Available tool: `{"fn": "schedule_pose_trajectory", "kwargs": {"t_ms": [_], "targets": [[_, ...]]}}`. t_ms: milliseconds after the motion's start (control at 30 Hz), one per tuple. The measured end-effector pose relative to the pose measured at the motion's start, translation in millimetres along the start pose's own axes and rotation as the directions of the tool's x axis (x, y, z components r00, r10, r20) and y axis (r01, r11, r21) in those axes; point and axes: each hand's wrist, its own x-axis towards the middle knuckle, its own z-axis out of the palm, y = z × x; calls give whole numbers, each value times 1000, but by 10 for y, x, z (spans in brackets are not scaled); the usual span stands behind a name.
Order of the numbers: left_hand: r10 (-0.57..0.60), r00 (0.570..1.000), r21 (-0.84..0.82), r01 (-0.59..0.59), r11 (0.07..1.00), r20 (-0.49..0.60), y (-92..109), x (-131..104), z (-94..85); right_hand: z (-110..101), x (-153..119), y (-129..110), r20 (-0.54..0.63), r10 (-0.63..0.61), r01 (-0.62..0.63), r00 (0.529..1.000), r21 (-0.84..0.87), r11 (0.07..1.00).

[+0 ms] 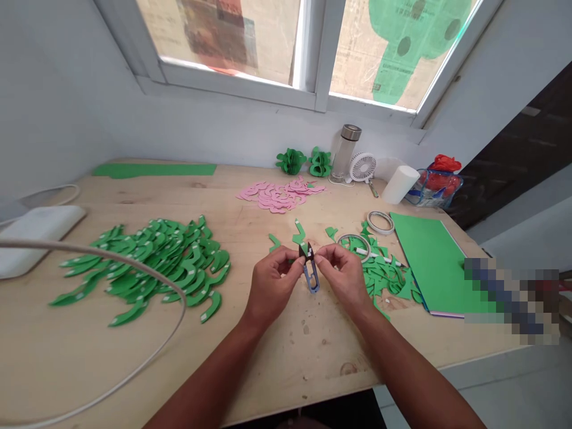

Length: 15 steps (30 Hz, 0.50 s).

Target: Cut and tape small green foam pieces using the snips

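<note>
Near the middle of the table, my left hand (276, 281) is closed, its thumb and fingertips pinching what looks like a green paper piece, mostly hidden. Opposite it, my right hand (343, 271) is also closed in a pinch; what its fingertips hold is too small to make out. Between the two hands are thread snips (313, 280) with blue handles, dark blades pointing away from me, fingertips close on either side. Just beyond the blades lies a bent green paper strip (299, 229) with a white patch at its end. Another small green strip (274, 241) is beside it.
On the left lies a heap of curved green pieces (156, 262) with white patches; a white cable (170, 277) arcs before it. Pink cutouts (281, 195) lie behind. Right are green scraps (388, 277), tape rolls (381, 222), green sheets (433, 262) and a glass bottle (345, 155).
</note>
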Motion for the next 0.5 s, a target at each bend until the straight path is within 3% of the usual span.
{"fn": "schedule_pose_trajectory", "kwargs": {"t_ms": [233,500], "targets": [[224,975,178,-220,959,-5,34,-28,30,39,-2,13,-21,26,-25,999,28,999],[246,969,219,-244,945,17,88,-47,52,67,2,50,-56,92,-84,994,127,988]]}}
